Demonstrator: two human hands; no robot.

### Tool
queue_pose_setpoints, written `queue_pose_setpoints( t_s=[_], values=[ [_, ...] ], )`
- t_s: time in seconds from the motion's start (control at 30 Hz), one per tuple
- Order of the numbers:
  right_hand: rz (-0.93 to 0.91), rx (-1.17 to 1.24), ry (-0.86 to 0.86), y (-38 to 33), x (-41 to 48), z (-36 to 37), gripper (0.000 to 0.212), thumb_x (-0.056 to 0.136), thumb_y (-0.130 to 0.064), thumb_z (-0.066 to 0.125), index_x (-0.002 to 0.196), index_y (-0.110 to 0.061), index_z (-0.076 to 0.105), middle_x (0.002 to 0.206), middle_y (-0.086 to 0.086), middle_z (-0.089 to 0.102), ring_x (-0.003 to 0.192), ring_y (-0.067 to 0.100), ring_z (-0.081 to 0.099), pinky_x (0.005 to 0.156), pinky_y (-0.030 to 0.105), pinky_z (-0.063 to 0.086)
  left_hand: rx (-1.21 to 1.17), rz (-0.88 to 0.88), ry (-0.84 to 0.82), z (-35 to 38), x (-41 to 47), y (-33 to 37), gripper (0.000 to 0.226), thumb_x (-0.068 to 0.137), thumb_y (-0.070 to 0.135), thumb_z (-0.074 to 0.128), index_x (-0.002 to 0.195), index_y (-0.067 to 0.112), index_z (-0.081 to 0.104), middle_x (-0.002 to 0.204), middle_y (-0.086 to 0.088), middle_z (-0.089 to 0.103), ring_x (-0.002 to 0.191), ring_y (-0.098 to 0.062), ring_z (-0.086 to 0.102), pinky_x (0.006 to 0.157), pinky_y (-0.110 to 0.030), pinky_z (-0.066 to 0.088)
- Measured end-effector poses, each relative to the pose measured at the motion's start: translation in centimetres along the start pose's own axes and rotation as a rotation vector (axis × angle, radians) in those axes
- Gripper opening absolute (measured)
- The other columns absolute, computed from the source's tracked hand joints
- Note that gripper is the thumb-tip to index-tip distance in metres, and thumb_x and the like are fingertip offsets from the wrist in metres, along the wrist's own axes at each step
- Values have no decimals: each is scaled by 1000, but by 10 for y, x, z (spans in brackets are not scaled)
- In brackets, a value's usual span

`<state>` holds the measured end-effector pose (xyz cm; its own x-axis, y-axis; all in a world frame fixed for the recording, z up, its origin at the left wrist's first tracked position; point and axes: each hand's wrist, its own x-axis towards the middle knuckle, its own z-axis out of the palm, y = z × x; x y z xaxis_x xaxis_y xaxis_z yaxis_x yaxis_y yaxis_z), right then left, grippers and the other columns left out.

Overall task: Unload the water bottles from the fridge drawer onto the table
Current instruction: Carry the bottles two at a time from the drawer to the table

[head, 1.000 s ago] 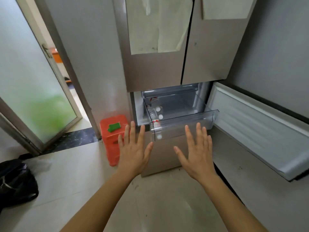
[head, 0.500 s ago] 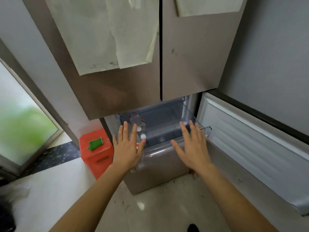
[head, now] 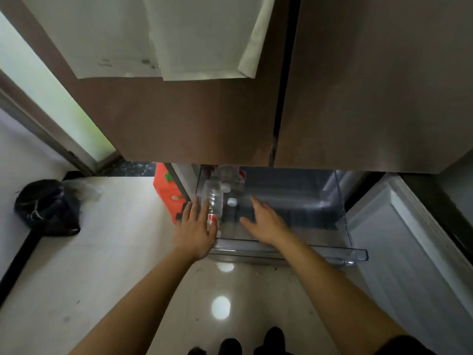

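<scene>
Left hand [head: 195,233] is flat with straight fingers, right beside a water bottle [head: 214,198] at the left end of the clear fridge drawer [head: 307,252]. Right hand [head: 266,224] has loose, spread fingers, holds nothing, and sits just right of that bottle. More bottles [head: 227,175] stand behind

Clear plastic drawer [head: 294,253] and bottles [head: 214,198]; brushed-metal doors [head: 371,98] (matt paper sheets [head: 153,34]); glossy floor [head: 245,290].

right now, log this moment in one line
phase: reach | left hand: open, beside bottles | right hand: open, over drawer
</scene>
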<state>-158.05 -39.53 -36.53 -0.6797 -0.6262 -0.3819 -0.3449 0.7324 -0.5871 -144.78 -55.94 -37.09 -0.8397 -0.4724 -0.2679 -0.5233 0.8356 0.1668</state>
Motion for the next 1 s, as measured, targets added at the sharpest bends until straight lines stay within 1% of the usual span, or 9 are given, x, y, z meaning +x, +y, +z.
queue_pose_setpoints(
  t_s=[0.17,0.33,0.47,0.6,0.67,0.73,0.8,0.93,1.0],
  values=[
    [183,431,-73,-20,55,11,70,97,-40,60,155,-16,28,146,12,51,125,28,55,102,38,46,-15,-12,-66,-13,-1,7,75,91,52,7,158,23,-4,166,-4,-12,153,-24,-7,124,-43,15],
    [280,873,-79,-41,89,17,43,102,-30,56,142,-21,44,131,2,58,111,21,59,88,37,52,57,39,-171,-34,-3,16,64,105,36,22,157,13,-7,165,-9,-12,153,-24,-10,122,-37,3],
    [289,990,-114,-53,104,23,29,103,-33,55,127,-18,54,103,-3,67,87,11,65,64,25,52,89,19,-262,-23,7,7,68,103,44,20,158,15,-8,165,-9,-15,152,-28,-12,122,-46,5],
    [342,992,-40,-49,105,16,14,104,-29,51,103,-20,61,101,1,63,78,10,56,74,27,52,190,35,-168,-10,11,2,71,96,51,12,156,20,-9,163,-12,-22,148,-33,-25,118,-61,-2],
    [366,1012,-37,-43,97,7,19,105,-27,44,93,-22,57,85,1,56,65,10,47,61,24,48,228,68,-135,-15,16,3,77,95,53,19,157,15,-7,163,-17,-16,151,-36,-12,120,-58,4],
    [394,1057,27,-31,85,-7,29,107,-32,34,93,-23,57,68,0,44,53,11,35,50,24,32,286,92,-108,-21,28,8,85,92,55,31,157,7,3,162,-22,8,145,-37,16,116,-49,20],
    [442,1054,125,-15,71,-21,37,107,-45,29,100,-23,59,59,0,40,46,10,30,45,24,23,363,78,-106,-22,42,16,88,92,58,37,155,1,11,153,-22,26,137,-35,28,109,-44,28],
    [551,998,228,18,40,-33,41,106,-42,31,96,-13,57,58,2,45,36,8,34,37,22,26,539,30,-241,-6,60,29,74,97,53,36,151,2,30,153,-21,30,141,-39,17,107,-44,27],
    [618,1000,242,29,23,-37,43,106,-43,32,91,-11,58,55,1,48,33,7,39,34,21,30,595,19,-288,3,66,35,73,98,50,36,152,1,28,158,-24,23,146,-45,7,111,-46,23]
  ],
)
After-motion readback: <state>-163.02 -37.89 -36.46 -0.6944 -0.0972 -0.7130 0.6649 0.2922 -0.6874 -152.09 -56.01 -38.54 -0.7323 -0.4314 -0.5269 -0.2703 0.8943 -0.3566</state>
